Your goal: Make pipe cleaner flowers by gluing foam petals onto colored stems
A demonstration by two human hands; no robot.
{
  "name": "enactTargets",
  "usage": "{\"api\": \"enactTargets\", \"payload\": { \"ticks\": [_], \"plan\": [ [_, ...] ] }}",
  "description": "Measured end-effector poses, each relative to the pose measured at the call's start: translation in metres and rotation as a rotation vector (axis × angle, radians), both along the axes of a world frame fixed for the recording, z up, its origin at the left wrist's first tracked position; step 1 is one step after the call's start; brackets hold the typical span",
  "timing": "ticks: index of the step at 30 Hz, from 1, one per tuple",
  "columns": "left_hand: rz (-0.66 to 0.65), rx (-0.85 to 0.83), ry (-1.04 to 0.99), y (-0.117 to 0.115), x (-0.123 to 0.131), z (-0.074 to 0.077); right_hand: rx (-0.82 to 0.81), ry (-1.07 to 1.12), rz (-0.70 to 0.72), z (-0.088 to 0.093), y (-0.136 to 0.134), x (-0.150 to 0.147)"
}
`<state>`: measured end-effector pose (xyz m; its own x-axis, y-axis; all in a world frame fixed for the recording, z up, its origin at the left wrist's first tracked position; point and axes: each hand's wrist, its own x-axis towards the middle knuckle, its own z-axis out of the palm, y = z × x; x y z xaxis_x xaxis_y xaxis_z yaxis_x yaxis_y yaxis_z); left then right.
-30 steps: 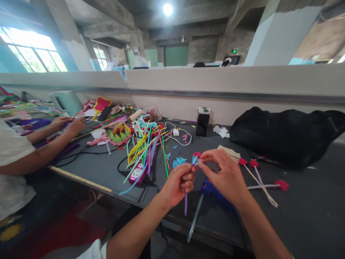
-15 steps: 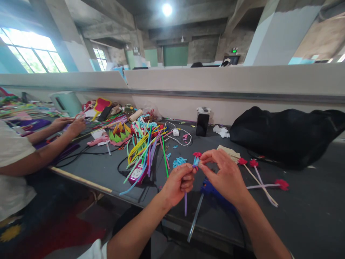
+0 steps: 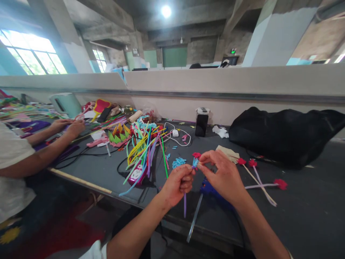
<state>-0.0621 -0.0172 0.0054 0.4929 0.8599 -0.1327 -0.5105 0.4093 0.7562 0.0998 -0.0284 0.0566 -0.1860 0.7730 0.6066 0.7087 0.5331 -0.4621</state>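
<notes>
My left hand (image 3: 178, 183) is closed in a fist round a purple pipe-cleaner stem (image 3: 184, 205) that hangs below it. At the stem's top sits a small red and blue flower head (image 3: 196, 158). My right hand (image 3: 221, 176) pinches that flower head with thumb and forefinger, the other fingers curled. Both hands hover just above the dark grey table (image 3: 309, 208). Under my right hand lies a blue glue gun (image 3: 208, 187) with a clear glue stick (image 3: 194, 217) poking out toward the table's near edge.
Three finished red-headed flowers (image 3: 260, 180) lie to the right. A heap of coloured pipe cleaners (image 3: 142, 145) is at the left, blue scraps (image 3: 178, 162) beside it. A black bag (image 3: 283, 135), a phone stand (image 3: 202, 122) and a charger cable (image 3: 178, 135) sit farther back. Another person's hands (image 3: 67, 126) work at far left.
My hands and the flower have barely shifted; the right fingers have adjusted slightly on the flower head. The view has tipped a little.
</notes>
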Motion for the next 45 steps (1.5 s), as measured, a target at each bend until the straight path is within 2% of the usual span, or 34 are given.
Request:
{"api": "enactTargets", "payload": {
  "ticks": [10, 17, 26, 35, 45],
  "plan": [
    [-0.019, 0.018, -0.103, 0.003, -0.002, -0.003, 0.05, -0.094, -0.099, 0.007, -0.002, 0.012],
    [-0.057, 0.006, -0.118, 0.004, -0.003, -0.006, -0.006, -0.086, -0.05, 0.008, -0.003, 0.014],
    [0.029, 0.065, -0.11, 0.003, 0.002, -0.003, -0.035, -0.062, -0.041, 0.008, -0.002, 0.015],
    [0.106, 0.117, -0.034, 0.005, 0.003, -0.007, 0.032, -0.067, 0.003, 0.001, -0.002, 0.002],
    [0.12, 0.126, -0.024, 0.002, 0.003, -0.006, 0.056, -0.091, -0.021, -0.001, -0.001, -0.003]
  ]
}}
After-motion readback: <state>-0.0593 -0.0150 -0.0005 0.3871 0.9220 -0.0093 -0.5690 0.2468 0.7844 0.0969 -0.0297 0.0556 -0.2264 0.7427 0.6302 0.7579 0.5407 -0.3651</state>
